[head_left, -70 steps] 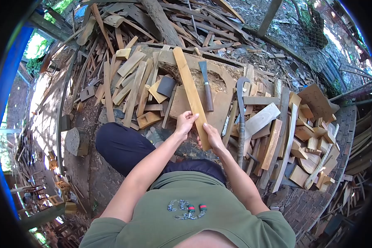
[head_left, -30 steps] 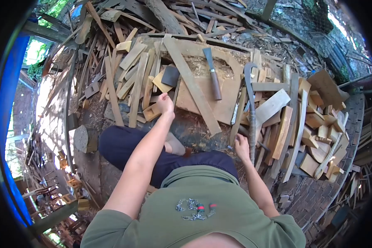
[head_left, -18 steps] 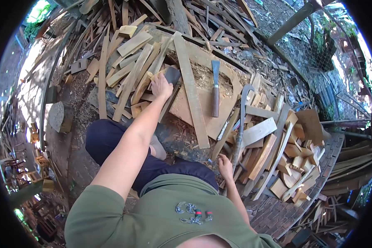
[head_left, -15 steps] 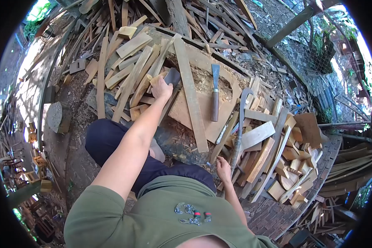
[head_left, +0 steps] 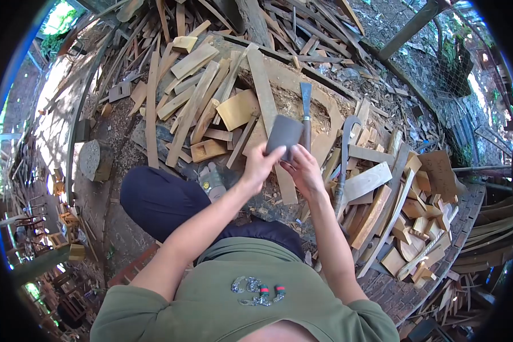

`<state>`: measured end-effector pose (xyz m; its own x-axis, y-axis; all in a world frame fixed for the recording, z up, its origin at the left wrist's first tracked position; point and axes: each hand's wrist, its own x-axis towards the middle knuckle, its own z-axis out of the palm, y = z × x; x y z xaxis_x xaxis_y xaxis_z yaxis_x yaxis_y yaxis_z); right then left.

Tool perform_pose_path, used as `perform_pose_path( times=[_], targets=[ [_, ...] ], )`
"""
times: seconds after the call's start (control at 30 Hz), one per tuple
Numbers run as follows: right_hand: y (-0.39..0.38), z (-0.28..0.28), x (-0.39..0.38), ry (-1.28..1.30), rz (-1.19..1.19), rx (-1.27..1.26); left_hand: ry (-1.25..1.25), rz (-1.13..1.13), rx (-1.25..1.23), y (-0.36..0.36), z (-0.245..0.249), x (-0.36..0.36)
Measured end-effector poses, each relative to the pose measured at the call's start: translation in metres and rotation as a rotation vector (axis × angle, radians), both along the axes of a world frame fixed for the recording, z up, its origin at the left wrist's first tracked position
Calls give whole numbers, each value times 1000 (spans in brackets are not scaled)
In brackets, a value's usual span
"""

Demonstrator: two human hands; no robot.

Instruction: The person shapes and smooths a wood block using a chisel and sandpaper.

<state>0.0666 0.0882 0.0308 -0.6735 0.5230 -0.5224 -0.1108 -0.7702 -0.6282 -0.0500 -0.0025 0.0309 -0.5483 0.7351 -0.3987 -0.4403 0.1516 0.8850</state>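
Note:
A flat, dark grey rectangular piece (head_left: 284, 132), slightly blurred, is held up over the work board. My left hand (head_left: 258, 165) pinches its lower left edge, thumb in front. My right hand (head_left: 305, 172) has its fingers closed at the lower right corner. The fingertips of both hands nearly meet, and what lies behind the piece is hidden. Just beyond it lies a chisel-like tool (head_left: 306, 105) with a flat metal blade and a wooden handle, partly covered. A hooked blade (head_left: 345, 145) rests right of my right hand. A pale curved wood block (head_left: 237, 109) lies to the left.
Long wooden strips (head_left: 192, 114) lean together at the left. Cut offcuts (head_left: 422, 233) are heaped at the right, beside a thin brown board (head_left: 440, 174). A round stump (head_left: 96, 161) stands at far left. Scrap wood (head_left: 319, 23) covers the ground behind.
My left hand has brought the dark piece rightward and nearer, away from the pale block. My right hand has risen from beside the hooked tool's handle to meet it. The view has shifted slightly.

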Motion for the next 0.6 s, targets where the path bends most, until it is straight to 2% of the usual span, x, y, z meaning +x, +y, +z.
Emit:
perform_pose_path(
  times=[0.07,0.13,0.17,0.2,0.23,0.27,0.33,0.37,0.4,0.43,0.47,0.53,0.6],
  targets=[
    [10,3,-7,-88,85,56,-52,99,-6,-15,-7,22],
    [22,-6,-9,-225,-39,441,-195,469,-199,-28,-6,34],
    [33,-8,-7,-381,-10,585,-195,469,-197,-37,-13,40],
    [38,-27,-10,-386,-17,585,-173,385,-308,-46,-29,48],
    [45,-60,-12,-528,-14,803,-147,288,-415,-50,-42,52],
    [50,-77,-9,-684,-18,1016,-147,255,-410,-51,-47,54],
    [37,-54,-17,-917,-6,1275,-392,-210,-478,-52,-55,57],
    [39,-53,-17,-922,13,1234,-504,-243,-474,-48,-64,58],
    [44,-57,-16,-919,36,1194,-496,-276,-477,-45,-65,58],
    [51,-65,-16,-876,-20,1033,-486,-317,-393,-43,-65,57],
    [53,-72,-9,-882,-38,1028,-476,-351,-307,-41,-66,56],
    [52,-52,0,-800,25,979,-408,-325,-326,-39,-70,52],
    [45,-50,6,-765,49,956,-243,-450,-322,-41,-71,43]
  ],
)
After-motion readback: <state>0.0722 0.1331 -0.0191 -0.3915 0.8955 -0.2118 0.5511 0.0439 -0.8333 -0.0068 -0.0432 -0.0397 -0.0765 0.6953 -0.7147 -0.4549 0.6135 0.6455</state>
